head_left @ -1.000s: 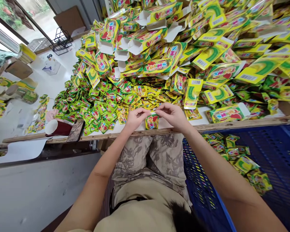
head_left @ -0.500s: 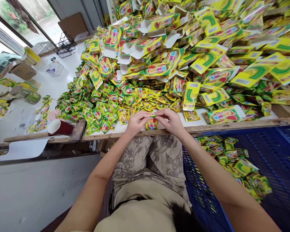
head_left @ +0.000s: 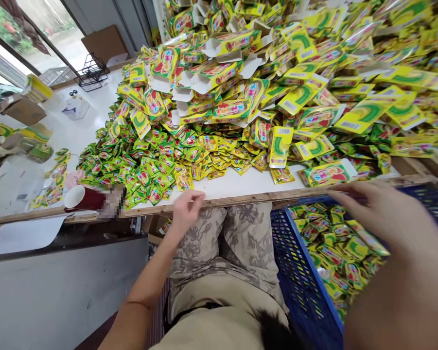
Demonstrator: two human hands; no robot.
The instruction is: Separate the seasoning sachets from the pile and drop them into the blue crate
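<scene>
My left hand (head_left: 187, 210) hovers at the table's wooden edge, above my lap, its fingers curled in and slightly blurred; nothing shows in them. Over the blue crate (head_left: 323, 287) on the right, my right hand (head_left: 386, 214) is stretched out with fingers apart and smeared by motion. Below it lie many small green-and-yellow sachets (head_left: 333, 255) inside the crate. On the table, a heap of green sachets (head_left: 146, 170) and yellow sachets (head_left: 222, 146) sits in front of my hands. Printed yellow cartons (head_left: 233, 109) are piled behind them, several with open flaps.
A dark red cup (head_left: 89, 198) lies tipped near the left front edge, beside a blurred-out patch. Farther left are a clear jar (head_left: 40, 151), a black wire rack (head_left: 91, 73) and a small white box (head_left: 76, 108). A wooden strip (head_left: 248, 198) borders the table.
Both hands were together on a sachet at the table edge. They have parted: the right swung out over the crate, the left drew slightly back left. The sachet is gone from between them.
</scene>
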